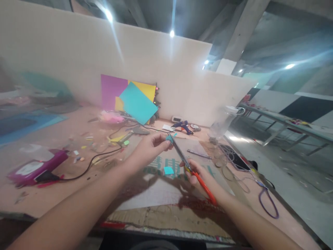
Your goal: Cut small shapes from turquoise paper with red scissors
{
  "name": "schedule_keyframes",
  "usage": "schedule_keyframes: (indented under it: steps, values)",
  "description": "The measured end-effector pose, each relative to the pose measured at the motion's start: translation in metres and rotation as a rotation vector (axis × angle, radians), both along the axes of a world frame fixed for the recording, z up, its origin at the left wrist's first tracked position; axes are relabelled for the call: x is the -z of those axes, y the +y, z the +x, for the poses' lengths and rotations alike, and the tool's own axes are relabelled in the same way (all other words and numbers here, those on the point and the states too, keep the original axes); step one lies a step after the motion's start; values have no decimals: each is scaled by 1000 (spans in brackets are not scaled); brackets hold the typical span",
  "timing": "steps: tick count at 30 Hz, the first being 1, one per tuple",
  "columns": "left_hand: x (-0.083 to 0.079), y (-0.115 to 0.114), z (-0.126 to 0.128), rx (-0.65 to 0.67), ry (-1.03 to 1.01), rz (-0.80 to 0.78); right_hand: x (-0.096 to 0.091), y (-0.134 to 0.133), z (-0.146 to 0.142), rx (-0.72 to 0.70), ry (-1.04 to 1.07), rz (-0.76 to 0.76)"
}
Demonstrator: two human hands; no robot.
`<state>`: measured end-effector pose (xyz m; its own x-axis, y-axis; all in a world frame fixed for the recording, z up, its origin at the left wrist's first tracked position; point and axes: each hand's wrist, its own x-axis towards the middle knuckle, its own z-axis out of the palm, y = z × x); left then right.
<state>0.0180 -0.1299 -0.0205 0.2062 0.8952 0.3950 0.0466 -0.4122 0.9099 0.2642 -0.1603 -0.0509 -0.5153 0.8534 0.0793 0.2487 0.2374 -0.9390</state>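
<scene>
My left hand point(156, 144) pinches a small piece of teal paper point(169, 138) between thumb and fingertips, above the work sheet. My right hand point(196, 171) is closed around orange-handled scissors point(205, 187), whose blades point up and away and reach the teal piece. Whether the blades are parted is hard to see. Below the hands lies a pale sheet point(161, 194) bearing teal cut-out characters point(156, 166). A loose teal scrap point(169, 170) rests on it, between my hands.
A purple glue gun point(39, 168) lies at left, its black cord running across the table. A blue glue gun point(183, 126) sits at the back. Coloured sheets point(139, 102) lean against the partition. A phone point(235, 158), cables and a clear pitcher point(225, 121) are at right.
</scene>
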Motion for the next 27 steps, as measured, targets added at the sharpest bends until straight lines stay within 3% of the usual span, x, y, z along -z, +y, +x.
schedule_keyframes:
  steps: [8, 20, 27]
  values:
    - [-3, -2, 2, 17, 31, -16, 3, -1, 0, -13, 1, 55]
    - [-2, -1, 3, 51, 12, -42, 18, 7, 1, 50, 70, -2]
    - [2, 1, 2, 14, -11, -3, 7, 0, -1, 42, 67, -19]
